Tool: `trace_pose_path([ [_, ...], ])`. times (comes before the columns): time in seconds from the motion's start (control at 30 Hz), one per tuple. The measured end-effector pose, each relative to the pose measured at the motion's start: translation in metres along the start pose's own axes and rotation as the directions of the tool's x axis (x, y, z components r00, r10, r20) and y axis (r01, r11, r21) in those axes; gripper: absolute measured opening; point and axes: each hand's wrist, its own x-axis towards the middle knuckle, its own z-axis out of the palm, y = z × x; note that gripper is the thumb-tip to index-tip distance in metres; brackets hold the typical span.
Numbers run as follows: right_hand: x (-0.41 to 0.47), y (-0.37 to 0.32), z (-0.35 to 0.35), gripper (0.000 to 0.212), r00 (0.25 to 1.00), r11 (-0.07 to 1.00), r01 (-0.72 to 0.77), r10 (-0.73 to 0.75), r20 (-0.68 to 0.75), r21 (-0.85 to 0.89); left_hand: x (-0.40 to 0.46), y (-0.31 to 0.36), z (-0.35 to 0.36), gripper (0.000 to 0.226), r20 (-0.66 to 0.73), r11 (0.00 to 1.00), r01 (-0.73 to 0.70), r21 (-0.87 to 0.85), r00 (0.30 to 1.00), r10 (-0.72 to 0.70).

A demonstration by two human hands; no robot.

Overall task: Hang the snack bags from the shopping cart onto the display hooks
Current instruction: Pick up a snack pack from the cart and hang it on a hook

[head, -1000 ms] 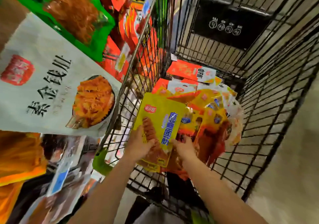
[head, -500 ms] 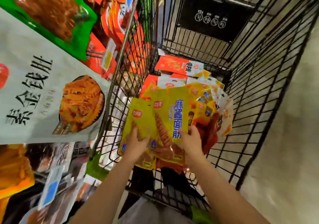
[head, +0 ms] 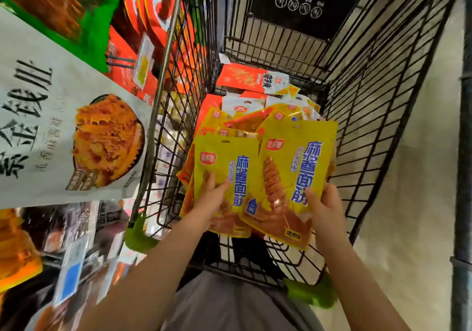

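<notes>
Inside the black wire shopping cart I hold up two yellow snack bags with blue lettering. My left hand grips the lower part of the left yellow bag, thumb on its front. My right hand grips the lower right edge of the right yellow bag, which overlaps the left one. Behind them lies a pile of yellow, orange and white snack bags on the cart floor. Display hooks are hidden behind the hanging packs at left.
At left hang display packs: a big white bag, a green bag and red bags, with price tags below. Green bumpers cap the cart's near corners. A pale floor and a dark pole are at right.
Both hands have lifted the yellow bags up out of the pile and spread them apart, the right-hand bag moving right; one second ago only one yellow bag was on top.
</notes>
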Motion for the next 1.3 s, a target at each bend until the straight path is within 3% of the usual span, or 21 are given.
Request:
trace_pose_path([
  [0.07,-0.012,-0.003,-0.011,0.017,1.000,0.999,0.016,-0.015,0.003,-0.043,-0.005,-0.002,0.009,0.067,0.044,0.997,0.027,-0.066,0.999,-0.025],
  [0.13,-0.020,-0.009,-0.018,0.014,1.000,0.995,0.031,-0.031,0.003,-0.095,-0.006,-0.002,0.012,0.062,0.040,1.000,0.014,-0.020,0.999,-0.013],
  [0.23,-0.015,-0.016,-0.012,0.010,0.996,0.994,0.044,-0.037,0.078,-0.099,-0.001,0.000,0.002,0.051,-0.120,0.999,-0.047,-0.024,0.992,0.043],
  [0.33,0.014,0.000,0.017,0.009,0.973,0.978,-0.024,0.071,0.219,-0.208,0.024,-0.010,-0.021,0.071,-0.179,0.985,-0.030,-0.172,0.984,-0.001],
  [0.4,0.034,0.022,0.041,0.015,0.958,0.929,-0.029,0.131,0.257,-0.368,0.034,-0.016,-0.026,0.081,-0.178,0.974,0.017,-0.227,0.982,-0.059],
  [0.5,0.042,0.041,0.067,0.047,0.939,0.848,-0.045,0.216,0.267,-0.528,0.012,0.001,-0.013,0.077,-0.205,0.990,-0.010,-0.143,0.979,-0.019],
  [0.6,0.037,0.047,0.080,0.064,0.923,0.885,-0.056,0.223,0.313,-0.463,0.004,0.000,-0.008,0.077,-0.264,0.997,-0.060,-0.058,0.964,0.042],
  [0.67,0.038,0.052,0.081,0.065,0.908,0.896,-0.062,0.234,0.347,-0.440,0.004,-0.001,-0.011,0.093,-0.295,0.996,-0.047,-0.072,0.955,0.023],
  [0.7,0.041,0.052,0.079,0.063,0.903,0.887,-0.081,0.259,0.344,-0.455,0.002,0.000,-0.013,0.096,-0.299,0.995,-0.044,-0.088,0.954,0.016],
  [0.77,0.050,0.051,0.072,0.056,0.916,0.861,-0.096,0.273,0.294,-0.499,0.002,-0.001,-0.015,0.080,-0.318,0.995,-0.084,-0.051,0.946,0.063],
  [0.87,0.062,0.051,0.067,0.056,0.991,0.851,-0.062,0.115,0.070,-0.521,0.000,-0.002,-0.014,0.054,-0.298,0.985,-0.175,0.008,0.940,0.169],
  [0.93,0.069,0.049,0.069,0.057,0.996,0.828,-0.063,0.015,-0.090,-0.557,-0.003,0.000,-0.010,0.043,-0.253,0.975,-0.222,-0.010,0.944,0.212],
  [1.03,0.073,0.053,0.065,0.061,0.976,0.729,-0.001,-0.148,-0.159,-0.684,-0.004,-0.003,-0.010,0.039,-0.247,0.974,-0.222,-0.050,0.947,0.204],
  [1.2,0.075,0.066,0.061,0.078,0.992,0.590,-0.115,0.116,-0.057,-0.799,0.001,-0.008,-0.012,0.037,-0.239,0.971,-0.221,-0.092,0.952,0.194],
  [1.3,0.074,0.063,0.059,0.058,0.986,0.603,-0.114,0.168,-0.013,-0.790,0.003,-0.008,-0.013,0.030,-0.237,0.970,-0.202,-0.133,0.957,0.167],
])
